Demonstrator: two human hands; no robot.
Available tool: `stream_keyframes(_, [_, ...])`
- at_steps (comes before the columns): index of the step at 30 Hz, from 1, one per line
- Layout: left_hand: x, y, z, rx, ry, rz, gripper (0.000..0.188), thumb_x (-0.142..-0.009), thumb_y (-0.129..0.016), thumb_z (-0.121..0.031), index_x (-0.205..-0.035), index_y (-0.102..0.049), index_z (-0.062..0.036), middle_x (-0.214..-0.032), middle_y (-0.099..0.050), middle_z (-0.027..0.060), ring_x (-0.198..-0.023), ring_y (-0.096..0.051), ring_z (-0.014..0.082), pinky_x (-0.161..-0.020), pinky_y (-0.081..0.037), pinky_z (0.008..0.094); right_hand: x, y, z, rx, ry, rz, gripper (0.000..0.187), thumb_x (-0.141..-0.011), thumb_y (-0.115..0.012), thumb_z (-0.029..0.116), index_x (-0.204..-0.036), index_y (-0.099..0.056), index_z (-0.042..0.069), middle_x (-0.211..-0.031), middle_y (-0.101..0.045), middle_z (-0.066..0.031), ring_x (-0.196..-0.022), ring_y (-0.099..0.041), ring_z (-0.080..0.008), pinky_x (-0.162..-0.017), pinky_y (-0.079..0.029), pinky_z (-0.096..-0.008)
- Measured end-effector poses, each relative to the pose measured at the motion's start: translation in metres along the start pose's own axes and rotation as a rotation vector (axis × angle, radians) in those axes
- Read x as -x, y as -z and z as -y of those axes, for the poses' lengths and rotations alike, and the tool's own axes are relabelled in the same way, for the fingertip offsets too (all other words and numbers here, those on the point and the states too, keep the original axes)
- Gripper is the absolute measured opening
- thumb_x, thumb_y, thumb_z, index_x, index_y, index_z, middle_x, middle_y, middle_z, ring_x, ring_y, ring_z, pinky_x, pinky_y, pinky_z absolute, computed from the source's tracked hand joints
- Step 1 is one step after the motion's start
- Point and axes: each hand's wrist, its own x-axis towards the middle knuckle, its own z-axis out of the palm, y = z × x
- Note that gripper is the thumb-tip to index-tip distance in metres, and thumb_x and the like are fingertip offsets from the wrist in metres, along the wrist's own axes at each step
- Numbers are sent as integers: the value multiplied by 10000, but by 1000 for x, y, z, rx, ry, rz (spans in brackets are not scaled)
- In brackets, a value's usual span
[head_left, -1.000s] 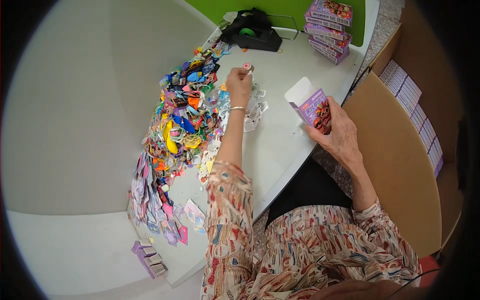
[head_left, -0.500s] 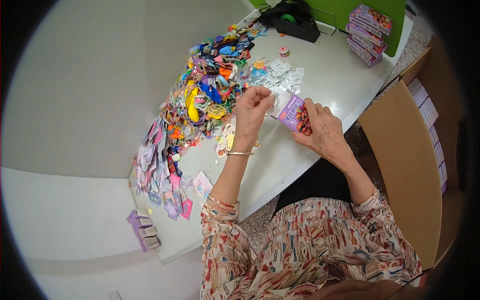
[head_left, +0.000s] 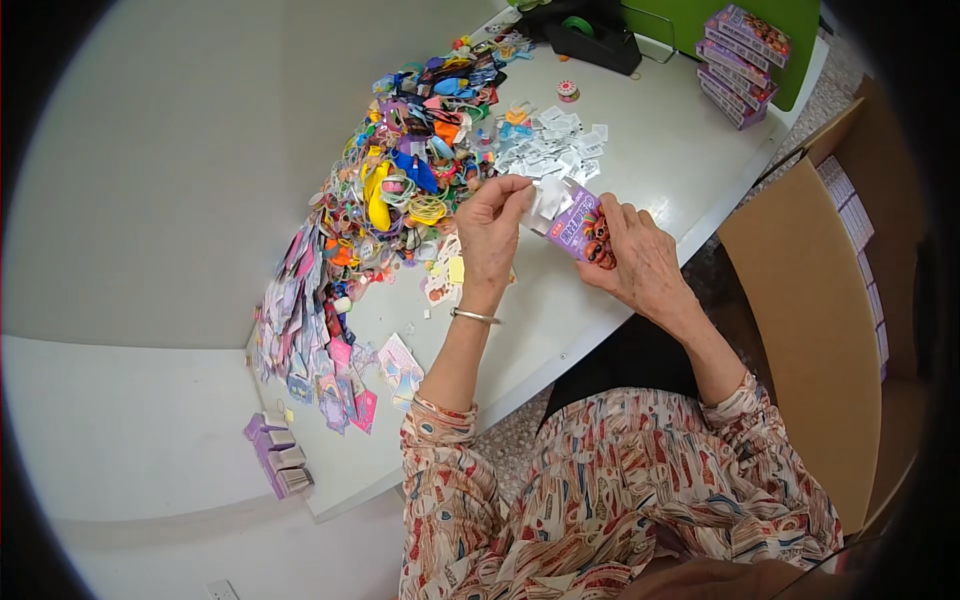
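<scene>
My right hand (head_left: 645, 258) is wrapped round a small purple cardboard box (head_left: 577, 226) printed with cartoon figures. The box lies tilted above the table, its open end toward my left hand (head_left: 490, 235). White paper (head_left: 551, 197) shows at that open end. Thumb and index finger of my left hand are pinched together right beside the opening; what lies between them is too small to make out. Just beyond the box spreads a pile of small white printed slips (head_left: 553, 145). Left of my left hand is a big heap of colourful small toys and bands (head_left: 410, 170).
A black tape dispenser (head_left: 595, 45) and a stack of purple boxes (head_left: 742, 65) stand at the back. Flat packets (head_left: 295, 315) and cards (head_left: 400, 365) lie at the left. A purple holder (head_left: 275, 455) is by the left corner. An open carton (head_left: 800, 340) holds more boxes at right.
My left hand has drawn slightly left, and the box with my right hand has shifted a little left too. More white paper shows at the box's open end.
</scene>
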Motion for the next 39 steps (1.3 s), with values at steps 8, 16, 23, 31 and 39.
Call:
stream_keyframes(8, [-12, -6, 1, -262, -227, -141, 104, -848, -653, -50, -942, -669, -8, -825, -665, 45, -727, -590, 117, -644, -454, 237, 2, -2, -9, 16, 11, -24, 734, -683, -733, 289, -1260, -401, -21, -948, -583, -192, -859, -589, -352, -727, -499, -433])
stream_keyframes(16, [17, -30, -2, -581, -510, 84, 155, -826, -665, -136, -893, -641, 1, -825, -636, 142, -759, -588, 317, -681, -472, 382, 1, -4, -9, 45, -25, -24, 733, -685, -731, 268, -1272, -398, -17, -984, -577, -181, -886, -574, -336, -747, -498, -419])
stream_keyframes(23, [7, -14, -14, -501, 30, 398, 297, -843, -665, -251, -986, -655, 9, -782, -669, 173, -669, -638, 250, -633, -494, 320, 7, -10, -3, 46, 1, 33, 760, -670, -750, 220, -1284, -383, -38, -1022, -565, -187, -919, -565, -346, -759, -500, -426])
stream_keyframes(31, [-80, 50, 6, -938, -320, -282, 276, -807, -678, -295, -801, -712, -21, -679, -650, 166, -660, -635, 315, -629, -492, 399, 1, -12, -5, 7, -48, 45, 761, -701, -748, 294, -1279, -385, -43, -1019, -569, -192, -907, -570, -349, -764, -498, -427])
stream_keyframes(39, [-115, 71, 56, -1384, -459, -608, 268, -753, -640, -257, -691, -671, 2, -792, -628, 194, -745, -602, 370, -677, -472, 483, -1, -13, 2, 4, -34, 54, 708, -698, -749, 301, -1226, -406, -25, -959, -572, -183, -873, -577, -338, -738, -500, -426])
